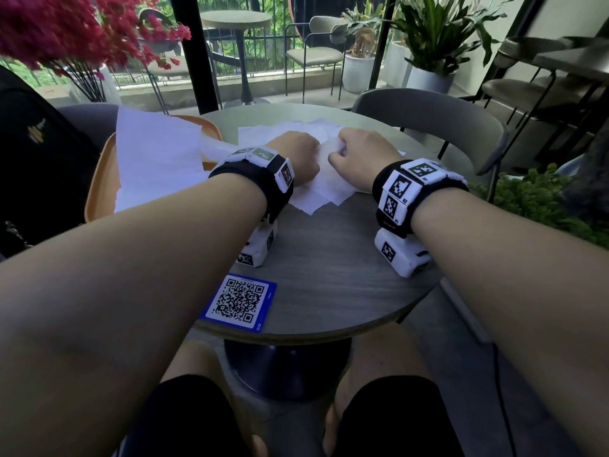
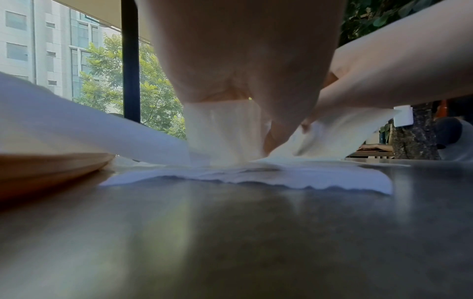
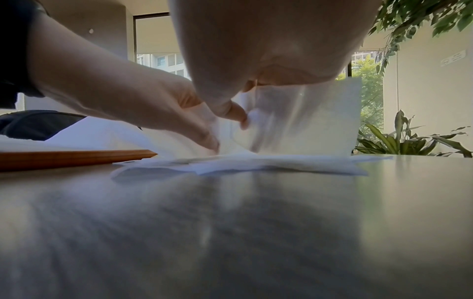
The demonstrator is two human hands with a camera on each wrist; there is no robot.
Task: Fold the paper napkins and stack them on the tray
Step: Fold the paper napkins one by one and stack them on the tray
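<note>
Round grey wood-grain cafe table (image 1: 329,265) mid frame, balcony w/ potted plants behind glass at top. Blue-framed QR code card (image 1: 239,301) near bottom table edge, text unreadable. Left hand (image 1: 298,156) & right hand (image 1: 359,156) close together, both pinching thin white paper napkin (image 1: 324,189) raised off loose sheets; orange wooden tray (image 1: 99,186) w/ white sheets at left edge

Cafe corner by a glass wall, daylight coming in

Round grey counter (image 1: 329,258) with a grey chair (image 1: 435,120) behind it, red flowers (image 1: 66,31) on the left, potted plants (image 1: 431,44) by the window, plus a table (image 1: 235,19) and chair (image 1: 316,51) out on the balcony.
</note>
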